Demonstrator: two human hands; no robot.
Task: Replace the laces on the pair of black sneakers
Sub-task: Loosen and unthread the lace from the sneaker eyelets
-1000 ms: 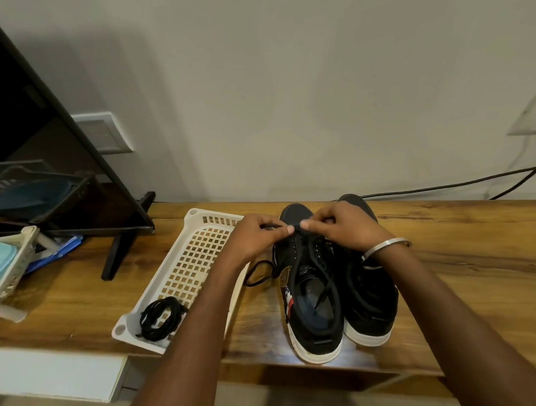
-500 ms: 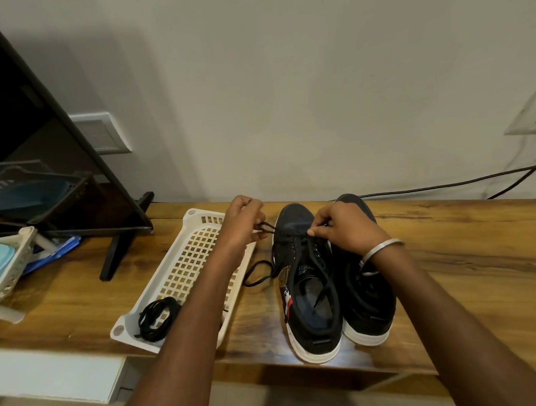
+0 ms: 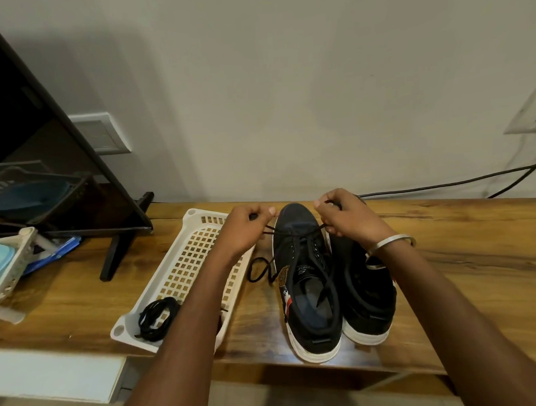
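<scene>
Both hands draw a black lace taut across the lowest eyelets of the left-hand sneaker.

The left hand [image 3: 246,226] pinches one lace end in a narrow grip, and the right hand [image 3: 345,213] pinches the other; the lace [image 3: 295,232] spans straight between them near the toe. To do this well, I judge both ends should be drawn out evenly and kept flat, so the bar sits square before crossing to the next eyelets. The left-hand sneaker [image 3: 307,281] is black with a white sole, a small badge on its side and loose lace trailing into its opening; the right-hand sneaker [image 3: 369,293] touches it on the wooden worktop [image 3: 462,255]. A coiled black lace [image 3: 156,316] lies in the white basket [image 3: 183,268] just beside.
</scene>
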